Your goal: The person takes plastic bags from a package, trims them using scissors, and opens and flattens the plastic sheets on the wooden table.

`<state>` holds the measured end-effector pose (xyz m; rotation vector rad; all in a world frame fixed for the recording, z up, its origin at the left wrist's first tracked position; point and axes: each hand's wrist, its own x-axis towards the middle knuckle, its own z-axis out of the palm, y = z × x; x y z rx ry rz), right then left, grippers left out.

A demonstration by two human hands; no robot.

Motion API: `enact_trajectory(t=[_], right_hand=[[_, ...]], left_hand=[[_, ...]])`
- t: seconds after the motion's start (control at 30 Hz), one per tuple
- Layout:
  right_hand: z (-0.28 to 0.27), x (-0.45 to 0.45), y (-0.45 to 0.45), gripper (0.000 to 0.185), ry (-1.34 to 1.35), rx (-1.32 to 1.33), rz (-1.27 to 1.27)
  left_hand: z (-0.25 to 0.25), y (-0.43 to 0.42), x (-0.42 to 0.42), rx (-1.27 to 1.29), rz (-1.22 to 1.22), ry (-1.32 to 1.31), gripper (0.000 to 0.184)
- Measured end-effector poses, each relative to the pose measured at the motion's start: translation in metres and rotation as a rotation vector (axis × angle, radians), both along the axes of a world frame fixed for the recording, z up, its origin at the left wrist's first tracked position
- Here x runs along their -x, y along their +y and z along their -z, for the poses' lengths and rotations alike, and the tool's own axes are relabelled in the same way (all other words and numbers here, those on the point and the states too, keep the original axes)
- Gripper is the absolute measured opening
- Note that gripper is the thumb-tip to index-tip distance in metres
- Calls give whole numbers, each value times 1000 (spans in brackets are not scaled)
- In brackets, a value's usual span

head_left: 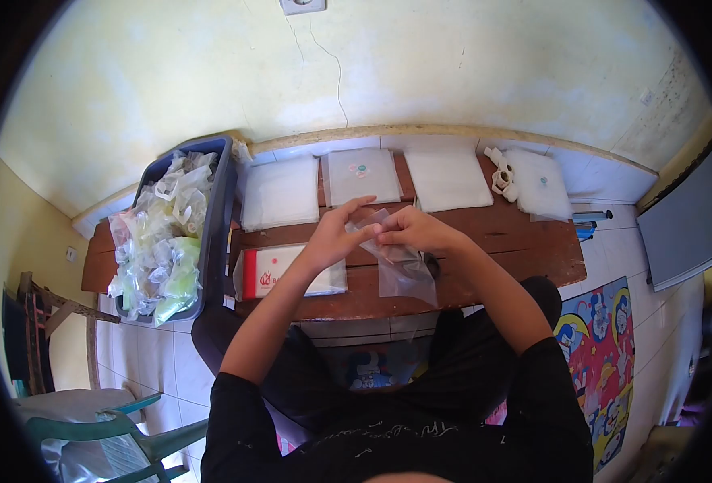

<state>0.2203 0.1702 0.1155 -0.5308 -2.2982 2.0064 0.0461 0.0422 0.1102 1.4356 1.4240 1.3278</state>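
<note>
A clear plastic bag [408, 278] hangs over the front half of the brown wooden table [501, 249], its upper part bunched between my hands. My left hand [341, 235] pinches it with thumb and fingers near the top. Fingers curled, my right hand [414, 229] grips the same bag, the fingertips of both hands meeting. Below my left forearm lies a flat pack with a red strip and printed logo [291, 272]. Behind my hands is a stack of clear bags with a small print [362, 177].
A dark plastic bin [217, 217] full of crumpled plastic bags [171, 233] stands at the left. More flat bag stacks lie along the back: one at left [279, 193], one right of centre [449, 179], one far right [540, 183]. White bundled strips [501, 173] sit between the last two.
</note>
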Motion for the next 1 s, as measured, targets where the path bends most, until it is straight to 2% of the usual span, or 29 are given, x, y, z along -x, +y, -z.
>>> enact_trajectory(t=[0.13, 0.2, 0.3, 0.37, 0.43, 0.57, 0.63, 0.73, 0.87, 0.93, 0.97, 1.0], right_hand=[[3, -4, 5, 21, -15, -68, 31], [0, -7, 5, 21, -10, -40, 70], [-4, -8, 2, 20, 31, -38, 112], [-9, -7, 0, 20, 69, -66, 114], [-16, -7, -1, 20, 150, 146, 193], [-17, -17, 13, 21, 120, 143, 107], [-20, -19, 14, 20, -14, -52, 249], [-17, -20, 15, 21, 79, 68, 193], [-29, -31, 23, 22, -80, 36, 97], [-18, -33, 43, 19, 111, 31, 48], [-18, -36, 47, 19, 112, 32, 48], [-19, -39, 51, 20, 164, 90, 194]], left_hand=[[1, -2, -9, 38, 14, -36, 41], [4, -4, -5, 151, 36, -169, 26], [13, -4, -2, 92, 29, -130, 17], [13, -5, -1, 76, -43, -158, 16], [15, -5, 3, 61, -116, -187, 14], [17, -6, 14, 57, -198, -216, 15], [14, -8, 14, 53, -207, -230, 15], [10, -11, 16, 95, -219, -247, 15], [4, -7, 20, -100, -462, -357, 16], [-1, -1, 23, -164, -577, -431, 18], [-1, 3, 23, -163, -577, -431, 18], [-1, 9, 21, -178, -599, -457, 18]])
